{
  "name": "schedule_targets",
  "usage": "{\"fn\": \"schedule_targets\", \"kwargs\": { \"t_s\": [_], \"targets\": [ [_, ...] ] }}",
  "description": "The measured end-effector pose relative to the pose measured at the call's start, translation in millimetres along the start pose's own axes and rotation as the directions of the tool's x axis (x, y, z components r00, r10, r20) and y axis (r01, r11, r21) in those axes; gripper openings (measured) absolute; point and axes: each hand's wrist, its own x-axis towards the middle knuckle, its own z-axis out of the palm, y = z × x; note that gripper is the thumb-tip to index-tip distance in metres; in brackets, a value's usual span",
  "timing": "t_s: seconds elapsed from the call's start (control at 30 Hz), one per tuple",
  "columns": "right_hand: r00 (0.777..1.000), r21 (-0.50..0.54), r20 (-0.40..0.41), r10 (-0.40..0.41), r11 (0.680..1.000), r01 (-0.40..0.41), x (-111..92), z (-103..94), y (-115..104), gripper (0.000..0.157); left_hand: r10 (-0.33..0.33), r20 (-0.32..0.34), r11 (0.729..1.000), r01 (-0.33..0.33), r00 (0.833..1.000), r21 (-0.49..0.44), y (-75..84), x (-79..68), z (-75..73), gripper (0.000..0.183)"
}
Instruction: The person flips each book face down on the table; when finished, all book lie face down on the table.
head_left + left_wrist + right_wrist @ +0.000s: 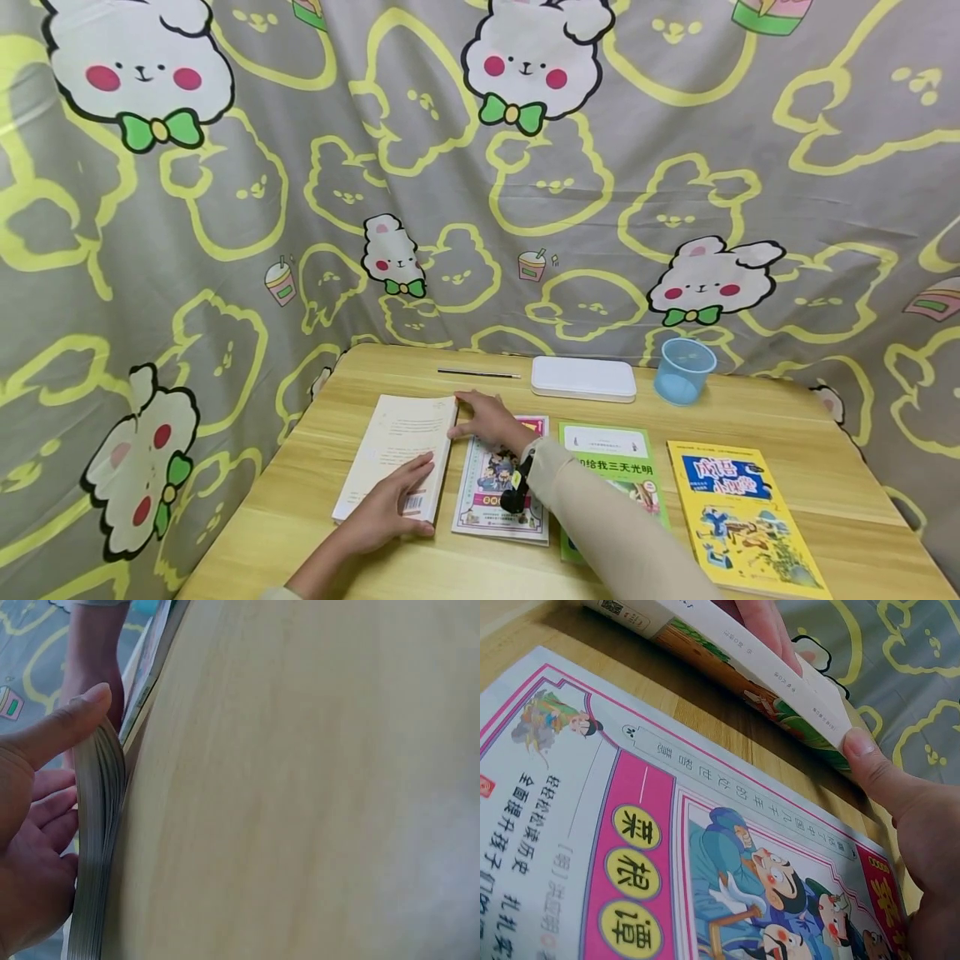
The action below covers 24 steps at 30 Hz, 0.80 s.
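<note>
A thick book with a pale back cover and a barcode lies at the left of the table. My left hand holds its near right corner, fingers over the cover and thumb at the edge of the pages. At the far right corner, my right hand grips the book, with its thumb on the spine edge. Under my right wrist lies a pink-and-white book with cartoon figures. The right forearm partly hides a green book.
A yellow book lies at the right. Along the back are a thin dark pencil, a white case and a blue translucent cup. A patterned curtain hangs behind and to the left of the wooden table.
</note>
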Motion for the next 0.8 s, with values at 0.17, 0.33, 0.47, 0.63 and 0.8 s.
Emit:
{"fn": "schedule_targets", "kwargs": {
  "t_s": [0.17,0.33,0.47,0.63,0.8],
  "targets": [
    [1.000,0.002,0.001,-0.013,1.000,0.013,-1.2,-0.4,2.7,0.089,0.001,0.016,1.000,-0.002,1.000,0.031,-0.3,0.8,0.0,0.101],
    [1.000,-0.028,0.007,-0.024,0.999,0.024,0.6,1.6,9.2,0.089,0.005,0.028,0.999,-0.006,1.000,0.045,0.5,1.3,-0.1,0.100],
    [1.000,-0.035,0.018,-0.020,0.999,0.021,0.9,1.7,11.5,0.088,0.007,0.032,0.998,-0.008,0.999,0.057,1.9,1.4,0.1,0.100],
    [0.999,-0.048,0.011,-0.031,0.998,0.031,1.0,0.7,11.5,0.088,0.026,0.026,0.995,-0.028,0.999,0.100,3.0,0.9,-0.1,0.100],
    [0.999,-0.082,0.022,-0.030,0.996,0.032,0.8,0.8,11.4,0.089,0.038,0.028,0.990,-0.041,0.999,0.135,3.3,0.2,-0.6,0.100]
  ]
}}
